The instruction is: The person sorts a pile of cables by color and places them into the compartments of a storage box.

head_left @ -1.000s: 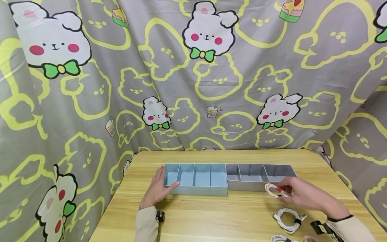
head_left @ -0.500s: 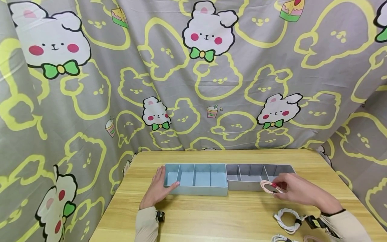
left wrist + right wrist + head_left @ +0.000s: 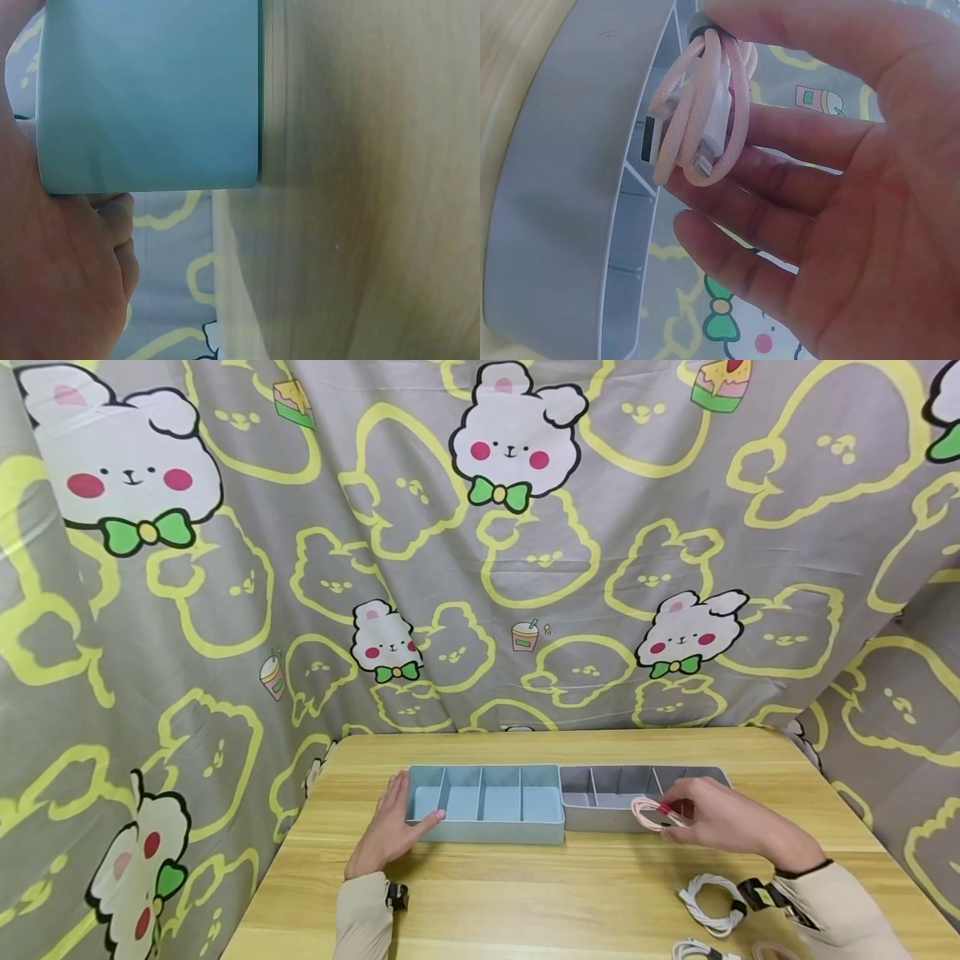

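My left hand (image 3: 386, 835) rests on the left end of a blue divided storage box (image 3: 495, 833), its thumb over the front rim and its fingers along the end wall. In the left wrist view, the box wall (image 3: 150, 97) stands beside that hand. My right hand (image 3: 712, 814) pinches a coiled pale-pink charging cable (image 3: 642, 814) at the front rim of a grey divided box (image 3: 600, 819). The right wrist view shows the cable's braided loops (image 3: 676, 142) bound by a dark tie under the thumb, both plugs hanging down, the other fingers loosely spread.
A white coiled cable (image 3: 693, 906) lies on the wooden table (image 3: 525, 902) below the right wrist. Another white cable (image 3: 693, 950) and a pink one (image 3: 772, 952) are cut off at the lower frame edge. A patterned curtain (image 3: 450, 568) hangs behind the table.
My right hand has moved left and slightly away from me with the pink cable, along the grey box's front. The left hand has stayed on the blue box.
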Action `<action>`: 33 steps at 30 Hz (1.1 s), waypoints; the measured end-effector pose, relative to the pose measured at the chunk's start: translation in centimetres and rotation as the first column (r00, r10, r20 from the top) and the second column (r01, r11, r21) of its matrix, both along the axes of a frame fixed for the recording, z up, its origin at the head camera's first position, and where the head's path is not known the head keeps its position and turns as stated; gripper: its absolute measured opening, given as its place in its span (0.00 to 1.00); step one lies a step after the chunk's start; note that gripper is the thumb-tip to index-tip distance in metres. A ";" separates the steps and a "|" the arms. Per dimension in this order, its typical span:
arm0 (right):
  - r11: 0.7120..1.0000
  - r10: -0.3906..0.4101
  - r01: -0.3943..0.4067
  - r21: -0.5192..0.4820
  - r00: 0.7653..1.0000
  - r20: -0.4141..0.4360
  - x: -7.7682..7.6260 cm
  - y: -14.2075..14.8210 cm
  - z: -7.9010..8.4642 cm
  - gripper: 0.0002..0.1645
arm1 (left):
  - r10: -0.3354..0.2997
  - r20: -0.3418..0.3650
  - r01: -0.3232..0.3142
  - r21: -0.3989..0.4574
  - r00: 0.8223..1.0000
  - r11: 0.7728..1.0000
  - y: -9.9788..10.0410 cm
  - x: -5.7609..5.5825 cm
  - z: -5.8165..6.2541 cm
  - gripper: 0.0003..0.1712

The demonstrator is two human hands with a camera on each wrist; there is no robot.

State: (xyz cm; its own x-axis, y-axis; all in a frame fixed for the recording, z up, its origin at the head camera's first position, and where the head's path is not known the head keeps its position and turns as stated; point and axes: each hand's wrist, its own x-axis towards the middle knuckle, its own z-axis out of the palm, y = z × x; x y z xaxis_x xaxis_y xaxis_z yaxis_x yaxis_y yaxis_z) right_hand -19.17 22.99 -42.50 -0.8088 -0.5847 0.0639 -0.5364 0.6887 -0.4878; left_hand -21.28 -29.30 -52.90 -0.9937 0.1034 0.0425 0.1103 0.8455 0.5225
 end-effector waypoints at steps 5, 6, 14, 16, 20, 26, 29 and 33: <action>1.000 -0.007 0.007 0.006 1.000 -0.015 -0.4 -0.5 0.2 0.10 | -0.003 0.005 0.003 -0.001 1.000 1.000 0.0 -0.2 -0.1 0.66; 1.000 -0.009 0.009 0.009 1.000 -0.011 -0.5 -0.6 0.3 0.10 | -0.003 0.004 0.003 -0.001 1.000 1.000 0.0 -0.2 -0.1 0.66; 0.999 -0.034 0.034 0.025 0.999 0.011 -0.9 -1.4 0.7 0.11 | -0.003 0.000 0.003 -0.002 1.000 1.000 0.0 -0.1 -0.1 0.66; 0.999 -0.032 0.032 0.027 0.999 0.010 -1.1 -1.5 0.8 0.12 | -0.003 0.002 0.003 -0.001 1.000 1.000 0.0 -0.1 0.0 0.66; 0.999 -0.019 0.019 0.028 1.000 0.009 -1.4 -1.9 0.9 0.12 | -0.002 0.000 0.002 -0.004 1.000 1.000 0.0 -0.1 0.0 0.66; 1.000 -0.022 0.021 0.020 1.000 0.014 -1.8 -2.2 1.1 0.09 | 0.004 -0.020 -0.004 -0.006 1.000 1.000 0.0 -0.1 -0.2 0.66; 1.000 -0.027 0.026 0.016 0.999 0.025 -1.9 -2.4 1.2 0.09 | 0.004 -0.035 -0.004 -0.006 0.999 1.000 -0.1 -0.1 -0.2 0.65; 1.000 -0.025 0.025 0.010 0.999 0.035 -2.1 -2.7 1.3 0.08 | 0.000 -0.028 0.000 -0.003 1.000 1.000 -0.1 -0.1 -0.2 0.66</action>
